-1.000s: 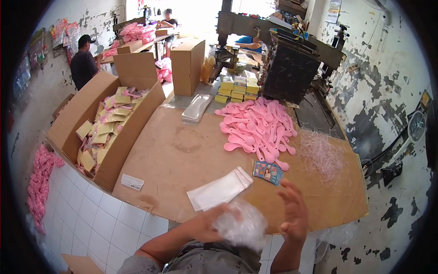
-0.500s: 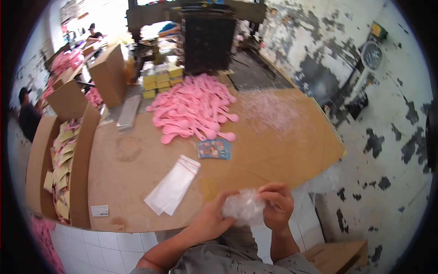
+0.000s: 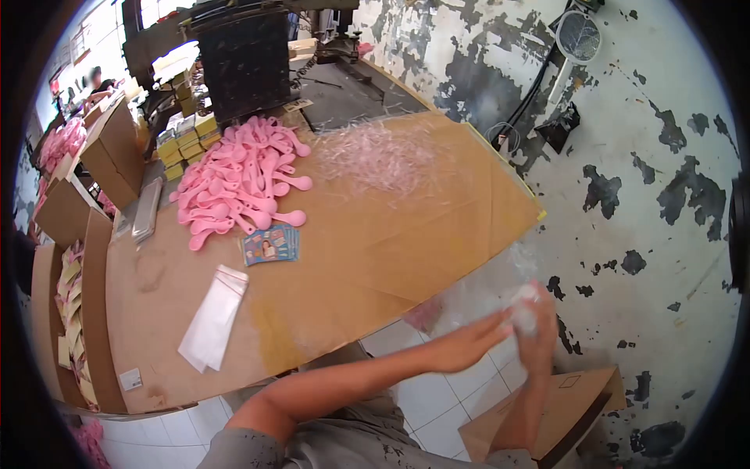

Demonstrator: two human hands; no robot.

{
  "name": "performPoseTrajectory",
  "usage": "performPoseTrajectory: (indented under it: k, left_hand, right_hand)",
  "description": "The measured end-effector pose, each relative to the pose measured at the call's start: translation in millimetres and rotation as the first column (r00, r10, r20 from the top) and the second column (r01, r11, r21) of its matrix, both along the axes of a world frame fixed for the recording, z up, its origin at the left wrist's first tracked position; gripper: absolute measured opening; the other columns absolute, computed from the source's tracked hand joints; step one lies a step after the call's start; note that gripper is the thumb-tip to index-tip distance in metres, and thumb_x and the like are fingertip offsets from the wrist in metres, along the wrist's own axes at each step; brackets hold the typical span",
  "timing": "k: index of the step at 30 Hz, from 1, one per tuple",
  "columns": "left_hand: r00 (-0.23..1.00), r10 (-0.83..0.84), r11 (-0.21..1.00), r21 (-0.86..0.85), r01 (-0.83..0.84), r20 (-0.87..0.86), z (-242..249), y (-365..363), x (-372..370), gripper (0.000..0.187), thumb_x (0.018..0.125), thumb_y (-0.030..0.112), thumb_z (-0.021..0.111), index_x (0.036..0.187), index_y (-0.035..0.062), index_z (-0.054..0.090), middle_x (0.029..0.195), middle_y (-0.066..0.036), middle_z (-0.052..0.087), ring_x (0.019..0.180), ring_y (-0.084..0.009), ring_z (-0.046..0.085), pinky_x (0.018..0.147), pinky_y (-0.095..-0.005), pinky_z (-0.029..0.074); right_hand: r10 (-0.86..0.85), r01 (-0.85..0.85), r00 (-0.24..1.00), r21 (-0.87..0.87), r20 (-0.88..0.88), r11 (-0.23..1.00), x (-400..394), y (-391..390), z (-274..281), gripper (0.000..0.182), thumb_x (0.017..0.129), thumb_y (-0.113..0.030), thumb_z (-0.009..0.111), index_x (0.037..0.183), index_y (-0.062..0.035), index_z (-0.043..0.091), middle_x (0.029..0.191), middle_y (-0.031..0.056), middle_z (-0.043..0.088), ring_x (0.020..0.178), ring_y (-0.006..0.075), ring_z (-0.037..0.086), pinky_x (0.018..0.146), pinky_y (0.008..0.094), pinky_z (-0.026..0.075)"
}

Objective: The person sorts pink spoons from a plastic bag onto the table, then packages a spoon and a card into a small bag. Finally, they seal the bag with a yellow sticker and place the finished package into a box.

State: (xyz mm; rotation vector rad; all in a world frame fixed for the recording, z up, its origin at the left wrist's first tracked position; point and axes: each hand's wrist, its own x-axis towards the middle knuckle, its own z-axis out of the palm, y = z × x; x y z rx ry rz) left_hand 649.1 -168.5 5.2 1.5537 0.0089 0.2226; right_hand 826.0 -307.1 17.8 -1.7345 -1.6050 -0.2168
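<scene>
Both hands are out past the table's right front edge, smeared by motion, with a crumpled wad of clear plastic (image 3: 525, 311) between them. My right hand (image 3: 539, 332) is closed around the wad. My left hand (image 3: 473, 341) reaches across from the left, its fingertips gripping the wad's near side. A clear plastic bag (image 3: 500, 277) hangs by the table edge just behind the hands. On the tabletop lie white plastic sleeves (image 3: 215, 316), a fanned stack of blue picture cards (image 3: 271, 245) and a heap of pink spoons (image 3: 242, 184).
Thin clear plastic strips (image 3: 383, 156) are heaped at the table's back. Yellow bundles (image 3: 187, 137) stand behind the spoons. An open carton (image 3: 74, 328) of packed pieces is at left; another carton (image 3: 547, 410) sits on the floor at right. A person (image 3: 100, 82) is far back left.
Both hands have moved right with the crumpled plastic, from the table's front edge to beyond its right side. The camera view has turned to the right.
</scene>
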Motion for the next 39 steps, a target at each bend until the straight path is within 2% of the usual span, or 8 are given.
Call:
performPoseTrajectory:
  k: [2,4,10,13,17,20,26,39]
  left_hand:
    - [0.933,0.347,0.886,0.293,-0.36,0.094,-15,3,51,0.073,0.109,0.052,0.043,0.151,-0.007,0.042,0.16,-0.032,0.038,0.146,-0.0432,0.043,0.117,-0.0437,0.039]
    - [0.887,0.45,0.879,0.225,-0.421,-0.099,-30,5,106,0.056,0.109,0.048,0.047,0.12,-0.0041,0.064,0.122,-0.027,0.069,0.106,-0.035,0.07,0.097,-0.0428,0.054]
    - [0.721,0.412,0.911,0.234,-0.34,-0.557,-66,26,218,0.051,0.1,0.046,0.062,0.088,-0.003,0.07,0.082,-0.025,0.073,0.085,-0.037,0.074,0.077,-0.0504,0.056]
    - [0.717,0.665,0.728,0.392,-0.562,-0.209,-105,23,242,0.048,0.103,0.04,0.056,0.093,-0.0059,0.069,0.086,-0.028,0.071,0.088,-0.043,0.071,0.081,-0.052,0.055]
    - [0.758,0.641,0.74,0.354,-0.572,-0.116,-107,15,217,0.039,0.105,0.027,0.051,0.102,-0.0085,0.066,0.104,-0.031,0.064,0.098,-0.0467,0.064,0.092,-0.0502,0.052]
    - [0.735,0.675,0.721,0.262,-0.641,-0.059,-111,15,209,0.033,0.105,0.021,0.05,0.106,-0.0086,0.064,0.113,-0.031,0.057,0.106,-0.0461,0.06,0.096,-0.0498,0.049]
    - [0.76,0.645,0.738,0.194,-0.646,0.079,-88,18,199,0.027,0.104,0.017,0.049,0.107,-0.0077,0.06,0.112,-0.028,0.055,0.107,-0.0462,0.058,0.094,-0.0512,0.048]
    - [0.801,0.586,0.784,0.164,-0.599,0.125,-78,37,189,0.027,0.105,0.016,0.045,0.109,-0.0076,0.058,0.11,-0.03,0.058,0.108,-0.0471,0.058,0.097,-0.0521,0.046]
  right_hand:
    - [-0.201,0.216,0.954,0.047,-0.221,0.975,67,-1,2,0.056,0.096,-0.016,0.072,0.148,-0.0123,0.051,0.154,0.0177,0.049,0.141,0.0316,0.049,0.117,0.0437,0.039]
    - [-0.218,0.38,0.805,0.196,-0.552,0.904,109,18,-5,0.056,0.101,-0.021,0.069,0.152,-0.0105,0.046,0.154,0.0135,0.049,0.139,0.0268,0.049,0.118,0.0418,0.037]
    - [-0.035,0.361,0.527,0.187,-0.849,0.914,193,65,-42,0.061,0.104,-0.02,0.068,0.156,-0.0072,0.038,0.146,0.0112,0.053,0.133,0.0217,0.051,0.115,0.0378,0.039]
    - [0.197,0.151,0.399,0.276,-0.896,0.949,191,76,-57,0.061,0.102,-0.015,0.07,0.155,-0.0059,0.04,0.142,0.0099,0.056,0.128,0.0184,0.054,0.11,0.0333,0.043]
    - [0.065,0.001,0.565,0.079,-0.822,0.997,182,75,-83,0.055,0.093,-0.004,0.07,0.144,-0.0034,0.051,0.136,0.0099,0.059,0.125,0.0189,0.056,0.105,0.033,0.046]
    - [0.026,-0.144,0.872,-0.206,-0.489,0.968,193,75,-86,0.048,0.088,-0.003,0.072,0.133,-0.0019,0.059,0.132,0.0118,0.061,0.124,0.0235,0.058,0.105,0.0343,0.046]
    - [0.113,-0.176,0.984,-0.69,-0.136,0.702,208,106,-29,0.044,0.081,-0.006,0.077,0.123,0.0006,0.068,0.133,0.0182,0.061,0.123,0.0314,0.059,0.103,0.0348,0.047]
    - [0.146,-0.59,0.791,-0.678,-0.594,0.439,255,174,-193,0.043,0.087,-0.013,0.075,0.128,-0.0012,0.067,0.138,0.0161,0.064,0.124,0.0315,0.062,0.103,0.0388,0.05]
